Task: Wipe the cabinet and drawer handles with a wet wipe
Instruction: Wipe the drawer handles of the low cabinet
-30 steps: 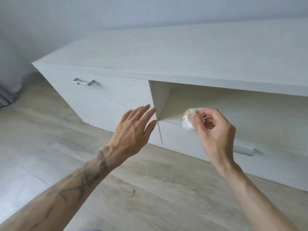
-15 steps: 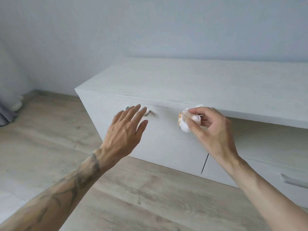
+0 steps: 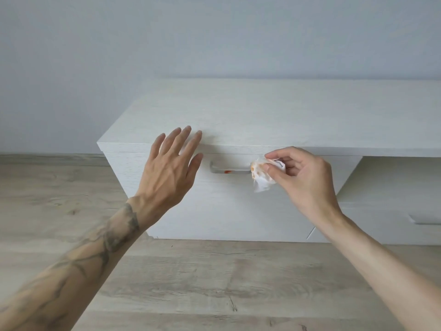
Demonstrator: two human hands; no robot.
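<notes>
Running level from left to right across the upper front of the pale cabinet (image 3: 238, 111), the metal bar handle (image 3: 230, 168) is marked by an orange smear near its middle. Its right end is met by the crumpled white wet wipe (image 3: 261, 174), itself stained orange, which is pinched between the thumb and curled fingers of the right hand (image 3: 300, 177). The left hand (image 3: 169, 170) is held with fingers straight and spread just beside the handle's left end; whether the cabinet is touched cannot be told.

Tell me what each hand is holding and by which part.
The right hand pinches the crumpled wet wipe by its upper right side; the left hand, fingers spread, holds nothing.
</notes>
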